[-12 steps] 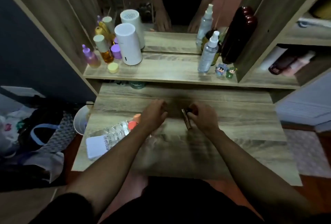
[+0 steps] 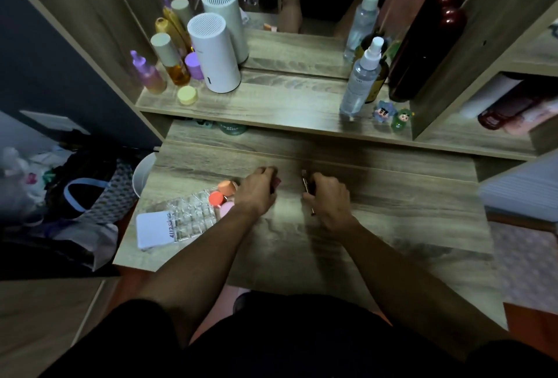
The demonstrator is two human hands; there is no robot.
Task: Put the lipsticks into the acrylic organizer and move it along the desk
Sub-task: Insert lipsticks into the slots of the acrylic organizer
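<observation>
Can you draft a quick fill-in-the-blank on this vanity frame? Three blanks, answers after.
1. The acrylic organizer lies on the desk to the ____ of both hands.
2. The right hand grips a slim ____ tube.
3. The white cylinder device stands on the ____ above the desk.

Answers: left; lipstick; shelf

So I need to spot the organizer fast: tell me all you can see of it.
The acrylic organizer is clear plastic with a grid of small square cells, lying on the desk's left side. A white card rests at its near end; orange and pink round caps sit at its far end, beside the left hand.
</observation>
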